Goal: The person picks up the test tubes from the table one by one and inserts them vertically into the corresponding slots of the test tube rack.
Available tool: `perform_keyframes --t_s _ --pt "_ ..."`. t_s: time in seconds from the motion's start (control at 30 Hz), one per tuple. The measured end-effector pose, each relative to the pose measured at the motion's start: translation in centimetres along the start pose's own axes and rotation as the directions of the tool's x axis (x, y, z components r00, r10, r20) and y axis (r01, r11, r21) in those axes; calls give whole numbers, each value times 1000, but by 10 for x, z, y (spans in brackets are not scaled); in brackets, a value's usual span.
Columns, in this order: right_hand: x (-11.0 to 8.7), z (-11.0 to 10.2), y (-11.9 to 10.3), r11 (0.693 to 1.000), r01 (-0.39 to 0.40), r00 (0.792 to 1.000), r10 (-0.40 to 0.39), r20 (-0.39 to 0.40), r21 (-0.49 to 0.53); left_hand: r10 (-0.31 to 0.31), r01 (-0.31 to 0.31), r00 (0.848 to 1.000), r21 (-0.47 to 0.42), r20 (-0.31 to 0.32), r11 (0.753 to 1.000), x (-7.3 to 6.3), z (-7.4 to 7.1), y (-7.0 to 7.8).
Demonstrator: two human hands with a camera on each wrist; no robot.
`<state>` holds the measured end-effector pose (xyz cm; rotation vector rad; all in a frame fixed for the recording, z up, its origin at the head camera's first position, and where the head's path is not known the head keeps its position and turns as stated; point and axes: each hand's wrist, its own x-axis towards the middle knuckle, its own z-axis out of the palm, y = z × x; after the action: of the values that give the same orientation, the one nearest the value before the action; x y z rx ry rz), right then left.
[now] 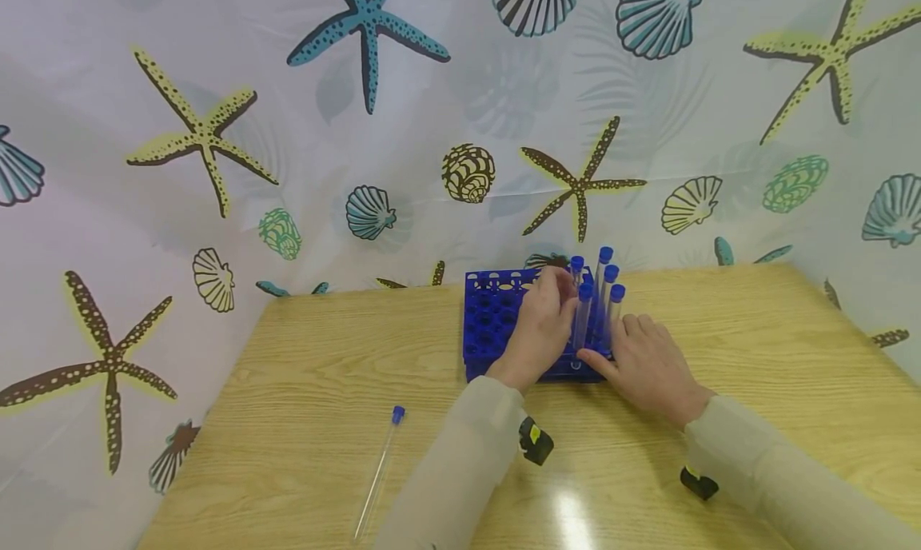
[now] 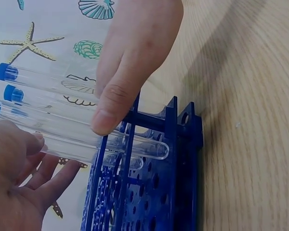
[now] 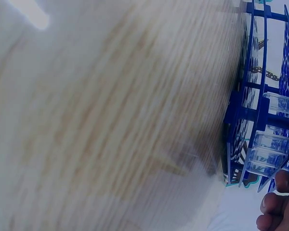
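A blue test tube rack (image 1: 485, 318) stands at the back of the table, with several clear test tubes (image 1: 582, 322) upright at its right end, each with a blue cap. My left hand (image 1: 541, 326) reaches over the rack's middle and pinches one tube between thumb and fingers, seen closer in the left wrist view, where the hand (image 2: 14, 178) is beside the tubes. At the rack's right front corner, my right hand (image 1: 651, 366) grips the frame, its thumb in front near the tube bottoms. Curled fingertips (image 3: 274, 204) show beside the rack in the right wrist view.
Another clear tube (image 1: 377, 474) with a blue cap lies on the wooden table (image 1: 309, 358), left of my left forearm. Behind the table hangs a white cloth (image 1: 424, 134) printed with starfish and shells. The rack's left holes hold no tubes.
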<state>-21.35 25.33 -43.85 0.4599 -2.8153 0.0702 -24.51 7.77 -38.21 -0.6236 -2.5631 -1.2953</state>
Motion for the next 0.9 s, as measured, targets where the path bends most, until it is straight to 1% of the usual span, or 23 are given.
perform_keyframes --t_s 0.27,0.5,0.63,0.8,0.9 --pt "0 1 0 1000 -1 1000 1 -11 0 -22 21 999 31 27 999 -1 4 -3" --pt "-1 1 0 1000 6 1000 -6 -28 2 0 -1 1000 51 18 999 -1 6 -3" --pt "-1 1 0 1000 4 1000 -4 -20 5 -3 1 1000 64 22 998 -2 6 -2" --pt "-1 1 1 1000 1 1000 -1 -5 7 -24 21 999 93 39 995 -4 6 -4" --pt "0 0 1 1000 2 1000 -2 -4 6 -12 6 999 125 45 992 -5 4 -6"
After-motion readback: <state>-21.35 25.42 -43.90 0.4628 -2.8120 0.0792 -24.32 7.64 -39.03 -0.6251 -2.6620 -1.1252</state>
